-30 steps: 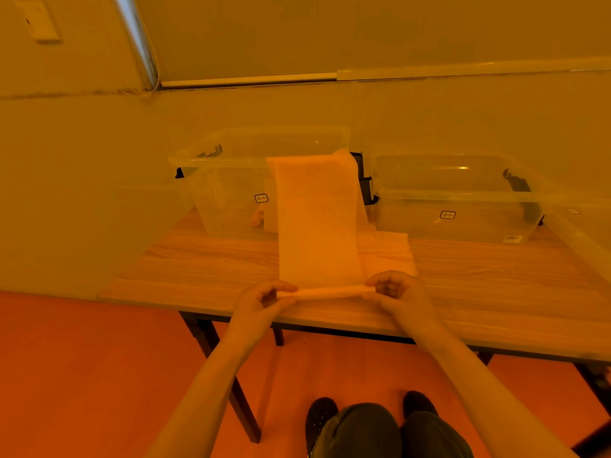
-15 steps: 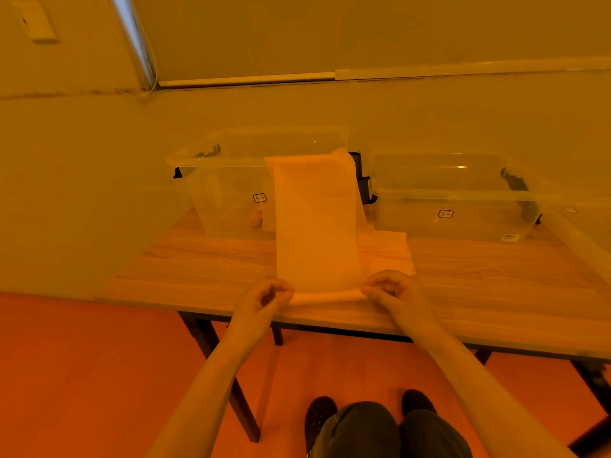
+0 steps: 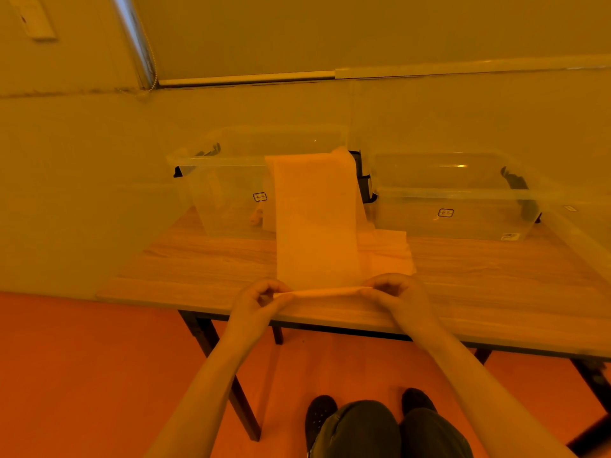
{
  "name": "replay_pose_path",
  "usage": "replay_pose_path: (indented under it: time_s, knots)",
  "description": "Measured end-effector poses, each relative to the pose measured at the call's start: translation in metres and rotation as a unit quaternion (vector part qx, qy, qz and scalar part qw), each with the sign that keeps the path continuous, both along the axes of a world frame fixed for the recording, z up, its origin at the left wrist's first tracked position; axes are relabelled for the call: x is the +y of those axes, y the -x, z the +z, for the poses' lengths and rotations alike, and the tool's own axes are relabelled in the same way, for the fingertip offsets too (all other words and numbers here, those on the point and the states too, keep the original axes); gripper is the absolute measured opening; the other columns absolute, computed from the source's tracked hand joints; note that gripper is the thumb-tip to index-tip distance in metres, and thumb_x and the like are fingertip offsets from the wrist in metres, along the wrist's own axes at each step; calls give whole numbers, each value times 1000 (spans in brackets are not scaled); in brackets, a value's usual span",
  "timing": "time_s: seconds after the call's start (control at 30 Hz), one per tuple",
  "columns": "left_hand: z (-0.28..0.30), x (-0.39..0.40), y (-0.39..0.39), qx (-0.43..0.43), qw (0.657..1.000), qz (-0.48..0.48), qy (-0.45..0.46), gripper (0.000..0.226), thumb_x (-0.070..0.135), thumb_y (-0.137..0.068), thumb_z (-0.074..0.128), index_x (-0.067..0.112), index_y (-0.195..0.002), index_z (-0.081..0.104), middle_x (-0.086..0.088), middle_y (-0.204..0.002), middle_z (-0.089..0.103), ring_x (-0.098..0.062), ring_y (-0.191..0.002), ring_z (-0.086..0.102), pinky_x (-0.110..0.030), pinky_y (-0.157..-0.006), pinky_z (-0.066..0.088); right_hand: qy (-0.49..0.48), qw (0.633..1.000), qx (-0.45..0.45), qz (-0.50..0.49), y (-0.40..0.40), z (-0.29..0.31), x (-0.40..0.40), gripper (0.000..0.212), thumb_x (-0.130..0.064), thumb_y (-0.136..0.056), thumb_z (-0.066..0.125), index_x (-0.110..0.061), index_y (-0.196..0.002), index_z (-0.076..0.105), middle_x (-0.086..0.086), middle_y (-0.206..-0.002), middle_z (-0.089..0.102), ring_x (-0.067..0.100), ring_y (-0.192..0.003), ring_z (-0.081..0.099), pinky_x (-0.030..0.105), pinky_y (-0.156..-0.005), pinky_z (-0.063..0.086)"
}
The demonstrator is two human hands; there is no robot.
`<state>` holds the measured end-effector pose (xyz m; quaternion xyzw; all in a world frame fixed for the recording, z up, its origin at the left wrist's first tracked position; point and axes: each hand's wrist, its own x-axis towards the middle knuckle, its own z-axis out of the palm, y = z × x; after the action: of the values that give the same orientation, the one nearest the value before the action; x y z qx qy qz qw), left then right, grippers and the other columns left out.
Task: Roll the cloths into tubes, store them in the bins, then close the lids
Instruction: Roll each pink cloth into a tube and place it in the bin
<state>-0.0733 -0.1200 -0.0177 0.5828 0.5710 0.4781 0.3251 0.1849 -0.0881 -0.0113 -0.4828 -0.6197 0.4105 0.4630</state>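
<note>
left hand (image 3: 261, 297) and right hand (image 3: 395, 292) each pinched an end of the long pale cloth strip (image 3: 315, 223), its rolled near edge on the wooden table (image 3: 198, 262), far end draped over the left clear plastic bin (image 3: 228, 190).

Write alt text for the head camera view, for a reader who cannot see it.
Both hands, left hand and right hand, pinch the rolled near edge of a long cloth on a wooden table. Its far end drapes over the front rim of the left bin; the right bin stands beside it.
</note>
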Motion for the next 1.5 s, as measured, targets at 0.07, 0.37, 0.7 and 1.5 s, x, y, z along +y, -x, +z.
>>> replay_pose_path:
  time_s: [0.07, 0.37, 0.7, 1.5]
  knots:
    - [1, 0, 0, -7, 1000, 3, -5, 6, 24, -84, 70, 26, -81, 67, 16, -77, 61, 1, -70, 51, -17, -64, 40, 2, 1000, 19, -5, 0, -2, 0, 9, -20, -78, 76, -20, -85, 71, -3, -82, 70, 8, -79, 65, 17, -65, 50]
    - [3, -1, 4, 19, 1000, -24, -3, 17, 25, -88, 64, 40, -81, 68, 5, -85, 60, -11, -76, 51, -22, -68, 41, -9, 1000, 19, -1, 1, 0, 1, 5, -16, -82, 72, -21, -85, 70, -7, -88, 68, -1, -81, 62, 14, -68, 49]
    - [3, 1, 2, 9, 1000, -22, -4, 16, 23, -82, 72, 39, -80, 68, 3, -90, 63, -14, -81, 55, -23, -69, 42, 10, 1000, 0, -16, 0, -1, 1, 12, -19, -76, 78, -24, -84, 71, -6, -86, 67, 3, -77, 61, 14, -62, 49]
    - [28, 32, 2, 17, 999, 1, -32, 13, 21, -85, 69, 31, -82, 61, 7, -83, 61, -3, -69, 52, -24, -65, 42, -15, 999, 40, -1, 3, 17, 29, 14, -14, -81, 72, -22, -90, 64, 2, -81, 69, 13, -78, 67, 20, -65, 53]
